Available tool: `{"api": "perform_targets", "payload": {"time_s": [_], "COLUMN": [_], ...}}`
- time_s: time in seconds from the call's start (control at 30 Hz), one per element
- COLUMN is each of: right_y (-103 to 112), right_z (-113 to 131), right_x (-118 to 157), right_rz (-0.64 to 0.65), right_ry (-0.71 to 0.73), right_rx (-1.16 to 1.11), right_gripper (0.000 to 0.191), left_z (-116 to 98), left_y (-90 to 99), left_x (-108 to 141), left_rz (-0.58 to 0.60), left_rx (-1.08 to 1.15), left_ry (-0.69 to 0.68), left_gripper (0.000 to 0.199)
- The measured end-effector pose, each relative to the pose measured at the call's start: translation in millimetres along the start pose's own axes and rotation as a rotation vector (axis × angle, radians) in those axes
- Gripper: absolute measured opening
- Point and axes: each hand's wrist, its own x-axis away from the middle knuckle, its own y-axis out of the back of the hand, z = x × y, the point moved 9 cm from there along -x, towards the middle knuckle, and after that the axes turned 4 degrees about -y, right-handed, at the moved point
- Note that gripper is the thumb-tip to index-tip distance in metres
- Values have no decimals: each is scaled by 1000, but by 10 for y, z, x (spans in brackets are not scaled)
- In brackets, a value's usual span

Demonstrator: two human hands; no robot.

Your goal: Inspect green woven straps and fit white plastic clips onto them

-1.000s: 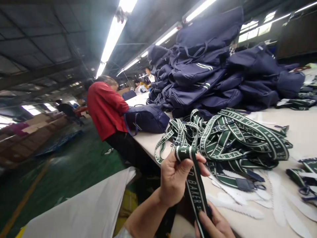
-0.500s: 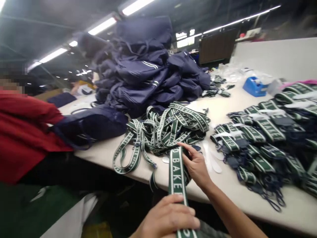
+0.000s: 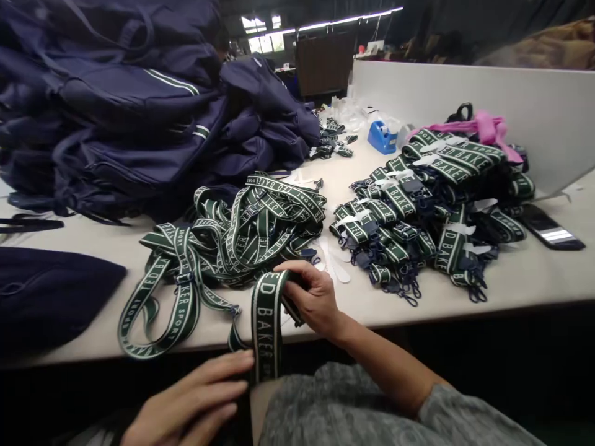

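Observation:
My right hand (image 3: pixel 316 297) is closed around a folded green-and-white lettered webbing strap (image 3: pixel 266 322) at the table's front edge. From it, one length hangs down in front of me. My left hand (image 3: pixel 195 402) is low at the left of that length, its fingers stretched out and slightly apart, fingertips at the strap's edge; whether they touch it I cannot tell. Just beyond lies a loose tangle of the same straps (image 3: pixel 232 241), with a loop near the front edge. To the right is a heap of folded straps (image 3: pixel 395 198) bound with white bands, dark clips showing.
A tall pile of navy bags (image 3: pixel 139 118) fills the back left, and another navy bag (image 3: pixel 51 297) lies at the left front. A blue tape dispenser (image 3: pixel 382 137), pink cloth (image 3: pixel 490 129) and phone (image 3: pixel 551 227) are on the table (image 3: pixel 367 313). A white panel (image 3: pixel 465 93) stands behind.
The view has swung right and nearer the table. My left hand has loosened from the strap and moved left of it. My right hand still grips the strap.

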Motion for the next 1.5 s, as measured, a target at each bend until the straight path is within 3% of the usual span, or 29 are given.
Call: {"api": "perform_targets", "payload": {"time_s": [0.07,0.13,0.2,0.3,0.4,0.53,0.63,0.8,0.9,1.0,1.17,1.27,1.43,1.5], "right_y": [-10,-34,-43,14,119,182,204,255,274,299,352,317,275,312], "right_z": [116,213,282,331,316,162,-94,-287,-312,-335,-289,-249,-373,-472], "right_x": [81,159,229,298,301,224,183,194,208,236,309,323,238,209], "right_rz": [3,15,21,-21,-98,-135,-137,-172,-203,-254,-342,-333,-315,-312], "right_ry": [94,169,224,273,253,122,-65,-150,-144,-148,-89,-58,-188,-285], "right_rx": [68,110,147,239,305,297,222,144,112,92,-10,-144,-360,-383], "right_gripper": [21,19,19,22,20,11,21,28,25,21,14,15,29,34], "left_z": [211,304,292,240,153,232,357,455,415,394,497,547,571,571], "left_y": [304,319,98,-270,-494,-669,-741,-765,-755,-813,-922,-1010,-1154,-1269], "left_x": [59,79,-28,-113,-116,-167,-282,-316,-264,-292,-351,-355,-252,-208], "left_rz": [-348,-549,-546,-558,-627,-640,-661,-734,-708,-559,-367,-335,-383,-360], "left_rx": [90,199,266,339,418,579,690,512,195,-19,106,281,270,331], "left_ry": [249,391,436,519,541,628,629,545,498,462,427,378,472,570], "left_gripper": [27,41,51,42,40,29,29,46,43,34,32,33,39,37]}}
